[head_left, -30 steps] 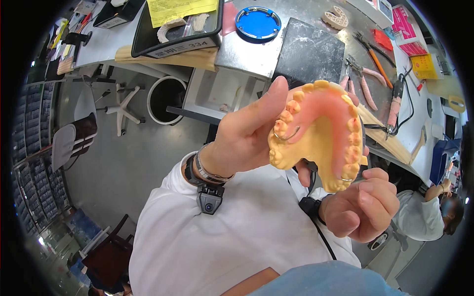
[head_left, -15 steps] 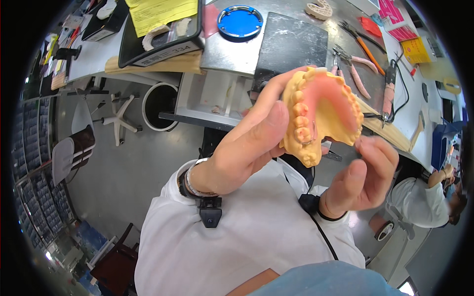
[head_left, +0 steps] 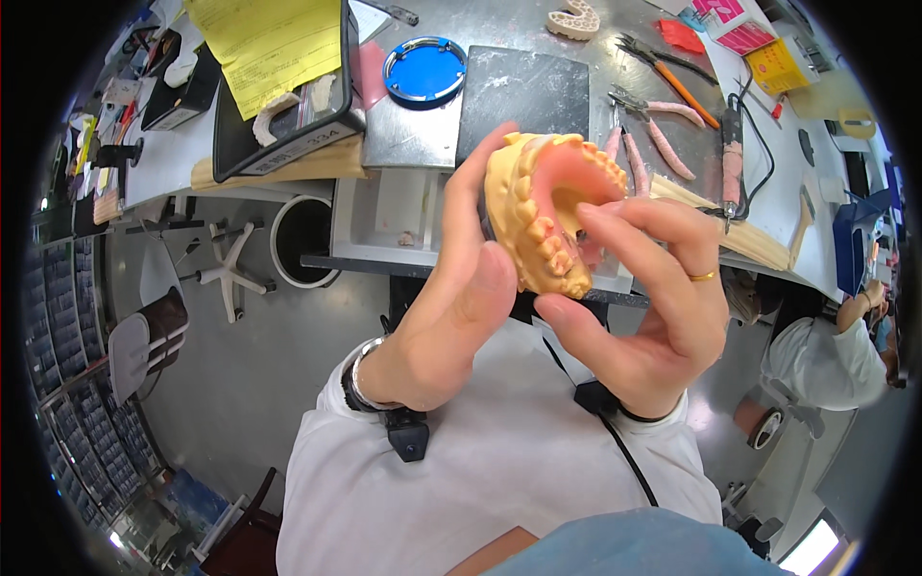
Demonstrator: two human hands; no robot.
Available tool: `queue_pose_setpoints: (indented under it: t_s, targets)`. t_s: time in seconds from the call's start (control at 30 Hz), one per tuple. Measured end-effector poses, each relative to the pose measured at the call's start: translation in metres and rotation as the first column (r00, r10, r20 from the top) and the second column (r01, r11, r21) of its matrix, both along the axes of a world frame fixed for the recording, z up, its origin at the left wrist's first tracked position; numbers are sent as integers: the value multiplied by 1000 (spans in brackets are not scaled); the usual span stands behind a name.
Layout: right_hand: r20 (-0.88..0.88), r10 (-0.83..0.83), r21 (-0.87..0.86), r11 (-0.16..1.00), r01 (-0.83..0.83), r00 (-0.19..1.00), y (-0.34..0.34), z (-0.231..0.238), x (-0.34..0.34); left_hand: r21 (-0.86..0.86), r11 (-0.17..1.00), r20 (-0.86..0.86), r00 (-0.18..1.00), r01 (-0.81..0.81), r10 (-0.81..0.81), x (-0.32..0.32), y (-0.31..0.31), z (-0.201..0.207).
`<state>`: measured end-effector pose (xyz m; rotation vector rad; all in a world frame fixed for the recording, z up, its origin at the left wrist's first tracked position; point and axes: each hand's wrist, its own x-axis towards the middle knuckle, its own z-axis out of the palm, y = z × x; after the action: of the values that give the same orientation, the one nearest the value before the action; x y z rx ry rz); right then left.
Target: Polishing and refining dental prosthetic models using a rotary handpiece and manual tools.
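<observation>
A yellow dental cast (head_left: 538, 216) with a pink wax base and a row of teeth is held up close to the camera, over the bench edge. My left hand (head_left: 447, 307) grips it from the left, thumb along its front and fingers behind. My right hand (head_left: 643, 298), with a gold ring on one finger, holds it from the right; the index finger lies across the pink inner part and the thumb sits under the teeth.
The grey workbench (head_left: 538, 91) carries a blue round lid (head_left: 424, 69), a dark tray with yellow paper (head_left: 274, 72), pliers (head_left: 663, 120), a handpiece (head_left: 732, 168) and another cast (head_left: 573, 19). An open drawer (head_left: 403, 221) lies below. Another person (head_left: 826, 350) sits at right.
The cast has been turned and lowered toward the middle. My right hand came up from below and now closes its fingers over the cast.
</observation>
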<state>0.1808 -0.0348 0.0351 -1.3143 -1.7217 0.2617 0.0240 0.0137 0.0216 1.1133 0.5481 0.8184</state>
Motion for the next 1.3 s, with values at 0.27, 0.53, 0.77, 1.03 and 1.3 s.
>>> queue_pose_setpoints:
  t_s: [0.27,0.53,0.77,1.03,1.3]
  targets:
    - [-43,-91,60,994,94,995,14,-1,-13,95,984,18,989,-148,147,14,8,3]
    - [-340,-40,-121,993,-2,940,27,2,-1,264,962,90,995,-76,54,13,24,-4]
    - [-414,15,-38,999,-34,910,34,1,11,406,891,-23,973,-202,231,19,34,1]
    - [-675,-34,-125,990,-70,737,14,-11,31,697,674,-319,737,-244,596,10,57,-7]
    - [-88,-73,214,973,91,993,-5,-10,22,610,758,-218,872,-228,438,-8,7,8]
